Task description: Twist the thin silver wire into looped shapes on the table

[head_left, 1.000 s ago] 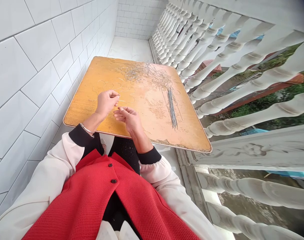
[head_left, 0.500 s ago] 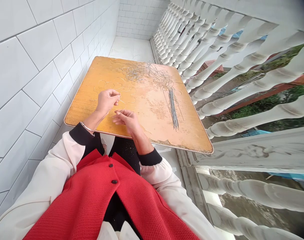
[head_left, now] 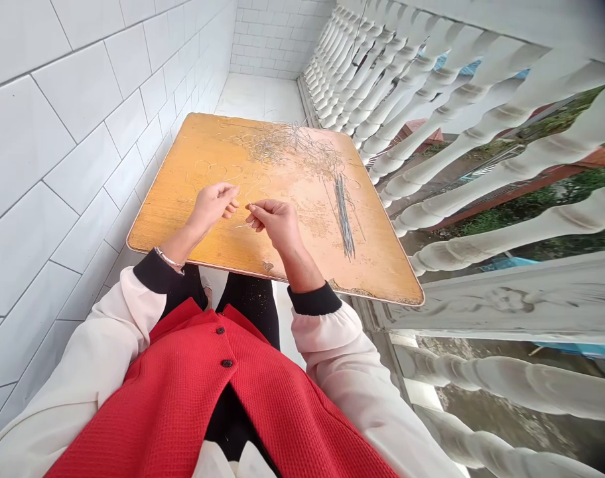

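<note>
My right hand (head_left: 278,222) is closed in a pinch over the near part of the wooden table, and a thin pale wire (head_left: 243,226) sticks out from its fingertips. Just to its left, my left hand (head_left: 213,204) has thumb and forefinger pressed together, the other fingers curled. Whatever those fingertips hold is too fine to make out. Behind both hands, several thin wire loops (head_left: 217,174) lie on the yellow tabletop (head_left: 158,212).
A tangled heap of thin wire (head_left: 282,143) covers the table's far side. To the right lies a bundle of straight grey wires (head_left: 344,216). A white tiled wall (head_left: 83,146) runs along the left, a white balustrade (head_left: 462,133) along the right.
My right hand has moved up and to the right, with the wire now showing at its fingertips. My left hand has shifted only slightly.
</note>
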`<state>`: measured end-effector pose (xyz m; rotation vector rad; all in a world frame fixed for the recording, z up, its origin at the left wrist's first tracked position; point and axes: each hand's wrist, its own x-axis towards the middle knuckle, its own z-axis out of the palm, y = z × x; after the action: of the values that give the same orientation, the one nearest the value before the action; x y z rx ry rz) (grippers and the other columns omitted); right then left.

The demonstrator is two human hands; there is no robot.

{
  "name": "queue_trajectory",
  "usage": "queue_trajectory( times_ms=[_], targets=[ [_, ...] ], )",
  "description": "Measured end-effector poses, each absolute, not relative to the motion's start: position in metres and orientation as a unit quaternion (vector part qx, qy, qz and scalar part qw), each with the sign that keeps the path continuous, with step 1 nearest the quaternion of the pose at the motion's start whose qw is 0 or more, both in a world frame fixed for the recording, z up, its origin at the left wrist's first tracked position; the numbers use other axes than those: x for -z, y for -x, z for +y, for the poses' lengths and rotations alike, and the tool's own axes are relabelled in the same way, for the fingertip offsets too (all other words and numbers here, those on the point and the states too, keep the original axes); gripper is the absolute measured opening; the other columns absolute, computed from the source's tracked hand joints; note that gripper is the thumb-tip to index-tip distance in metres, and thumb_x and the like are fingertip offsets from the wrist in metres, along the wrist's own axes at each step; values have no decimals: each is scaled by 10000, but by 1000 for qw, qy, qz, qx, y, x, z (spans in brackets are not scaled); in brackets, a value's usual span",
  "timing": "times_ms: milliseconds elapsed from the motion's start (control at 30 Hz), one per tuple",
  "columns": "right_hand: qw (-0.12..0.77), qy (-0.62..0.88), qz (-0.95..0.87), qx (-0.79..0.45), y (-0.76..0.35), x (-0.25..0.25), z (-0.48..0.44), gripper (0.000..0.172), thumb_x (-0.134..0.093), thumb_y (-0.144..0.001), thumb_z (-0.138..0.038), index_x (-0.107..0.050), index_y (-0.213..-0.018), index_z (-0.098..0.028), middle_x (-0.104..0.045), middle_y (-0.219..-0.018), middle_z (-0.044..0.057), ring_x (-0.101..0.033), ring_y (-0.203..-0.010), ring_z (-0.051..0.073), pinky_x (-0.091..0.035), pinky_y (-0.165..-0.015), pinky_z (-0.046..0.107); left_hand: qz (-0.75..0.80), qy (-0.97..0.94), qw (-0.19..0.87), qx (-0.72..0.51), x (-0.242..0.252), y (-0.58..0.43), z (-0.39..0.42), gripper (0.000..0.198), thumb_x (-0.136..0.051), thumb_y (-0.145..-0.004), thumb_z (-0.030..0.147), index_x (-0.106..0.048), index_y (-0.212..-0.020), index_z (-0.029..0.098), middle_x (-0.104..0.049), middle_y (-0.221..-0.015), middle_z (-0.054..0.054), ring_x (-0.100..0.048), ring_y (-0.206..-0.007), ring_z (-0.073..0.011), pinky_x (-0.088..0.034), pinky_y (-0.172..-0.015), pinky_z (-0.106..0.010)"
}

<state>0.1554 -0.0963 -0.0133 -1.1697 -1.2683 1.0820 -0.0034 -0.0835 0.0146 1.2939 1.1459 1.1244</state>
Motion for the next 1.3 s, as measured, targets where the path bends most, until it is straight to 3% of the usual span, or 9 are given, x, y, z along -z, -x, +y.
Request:
queue_trajectory(
  times_ms=[100,200,267,533,800,1067,1300],
  targets=[
    [539,504,-526,-423,-158,18,-95,171,-781,-750,-328,-732,-681,-179,-660,-540,-6,-498,-428,66,-409,-402,183,495,-570,514,-407,-2,10,-92,188,-643,-922,257,-621,-763,159,-654,-635,-8,-585,-531,-75,-434,-504,-175],
    [537,520,-528,-402,-158,21,-96,165,-774,-754,-320,-729,-676,-181,-650,-527,-13,-499,-427,67,-410,-404,182,473,-622,512,-356,11,11,-101,54,-681,-840,128,-658,-795,146,-653,-619,7,-596,-537,-81,-435,-508,-175],
    [536,520,-528,-404,-159,21,-98,163,-774,-755,-316,-728,-675,-182,-649,-527,-14,-503,-430,69,-415,-411,184,453,-640,515,-348,16,10,-105,110,-628,-818,41,-684,-822,136,-645,-602,19,-600,-537,-79,-444,-521,-174],
    [518,461,-504,-514,-166,15,-104,186,-818,-731,-355,-746,-714,-185,-693,-582,9,-560,-470,87,-466,-464,210,412,-640,534,-368,18,12,-98,187,-591,-770,-28,-686,-754,132,-637,-563,32,-591,-513,-60,-469,-546,-164],
    [543,486,-504,-463,-164,19,-102,215,-807,-762,-398,-737,-759,-194,-708,-650,13,-572,-501,90,-497,-504,226,432,-688,481,-330,19,14,-96,161,-573,-807,30,-676,-828,152,-603,-512,46,-549,-455,-66,-417,-491,-164],
    [525,521,-570,-358,-164,24,-97,166,-717,-799,-342,-712,-706,-205,-653,-565,-24,-541,-490,87,-465,-495,212,426,-703,478,-309,15,19,-97,194,-543,-826,33,-694,-870,147,-598,-535,49,-548,-469,-71,-400,-504,-171],
    [495,455,-614,-414,-172,23,-94,200,-727,-771,-396,-717,-723,-202,-621,-538,-24,-503,-475,87,-418,-470,221,383,-770,402,-314,17,25,-90,150,-581,-824,94,-714,-810,163,-590,-544,42,-565,-509,-79,-429,-561,-181]
  ],
)
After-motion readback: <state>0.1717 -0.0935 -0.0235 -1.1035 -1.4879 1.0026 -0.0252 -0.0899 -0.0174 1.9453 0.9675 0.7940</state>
